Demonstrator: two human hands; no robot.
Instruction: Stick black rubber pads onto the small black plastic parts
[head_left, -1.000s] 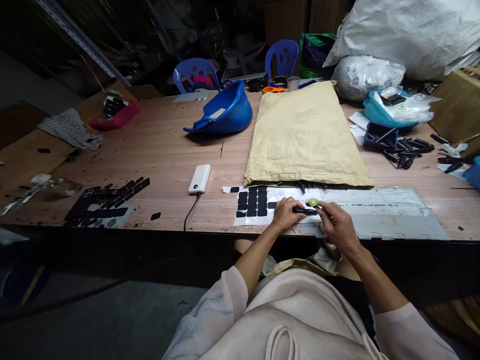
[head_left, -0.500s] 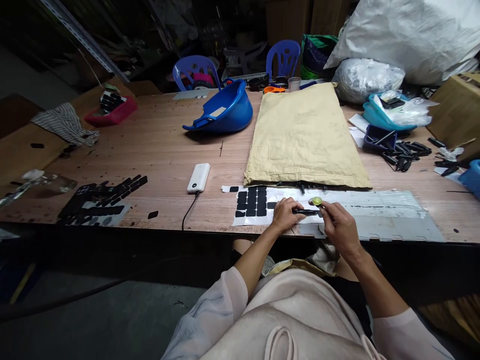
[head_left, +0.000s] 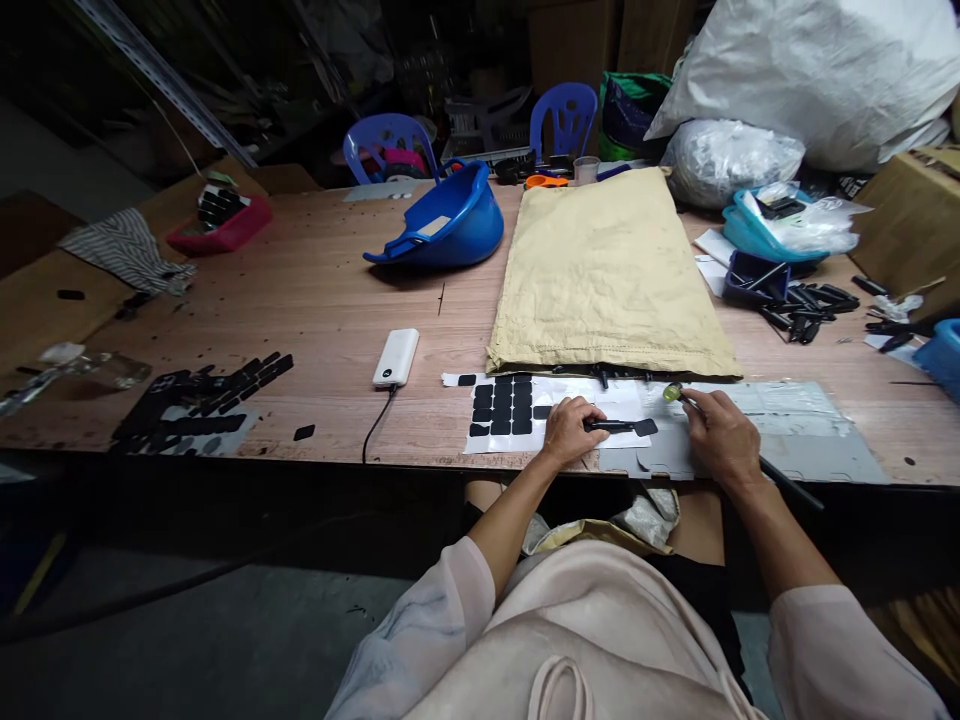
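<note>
Our left hand (head_left: 571,430) pinching a black strip (head_left: 616,427) over the sheet of black pads (head_left: 504,408), our right hand (head_left: 718,432) closed around a green-tipped tool (head_left: 673,393), on the wooden table (head_left: 315,300).

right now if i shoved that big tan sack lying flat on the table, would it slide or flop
The tan sack lies flat and wrinkled on the wooden table, so it is probably soft and would buckle rather than slide stiffly. It looks nearly empty, so likely light. Being flat, it should not roll or tip.
</note>
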